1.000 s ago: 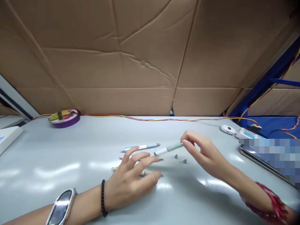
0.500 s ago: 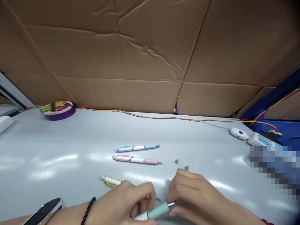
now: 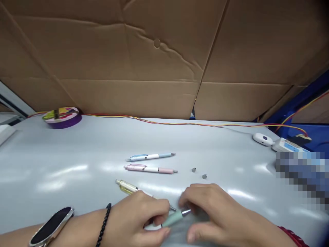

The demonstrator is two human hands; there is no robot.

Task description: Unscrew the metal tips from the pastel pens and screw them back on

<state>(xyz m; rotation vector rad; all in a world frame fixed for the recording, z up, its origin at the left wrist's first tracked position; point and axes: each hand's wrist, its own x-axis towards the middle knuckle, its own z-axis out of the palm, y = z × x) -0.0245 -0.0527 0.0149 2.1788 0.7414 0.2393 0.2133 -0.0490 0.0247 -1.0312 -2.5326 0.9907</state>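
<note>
A mint-green and white pen [image 3: 172, 219] is pinched in my left hand [image 3: 140, 218], its silver tip pointing right. Close to that tip is my right hand [image 3: 214, 214], its thumb and fingers spread apart with nothing visible between them. A yellowish pen [image 3: 128, 187] lies partly hidden behind my left hand; a thin metal point shows past the knuckles. Beyond it a pink and white pen [image 3: 150, 169] and a light blue and white pen [image 3: 151, 157] lie side by side. Two small silver cone tips, the nearer cone tip [image 3: 204, 176] and the farther cone tip [image 3: 193, 169], rest to their right.
A purple round tin [image 3: 63, 121] stands at the back left. Red and yellow wires [image 3: 164, 123] run along the rear edge beneath a cardboard wall [image 3: 102, 61]. At right are a white plug-in device [image 3: 262, 139] and a power strip [image 3: 286, 145], with a blurred patch below.
My right hand has let go of the green pen's silver tip, its thumb and fingers parting. My left hand still holds the pen. The view has tilted slightly downward.
</note>
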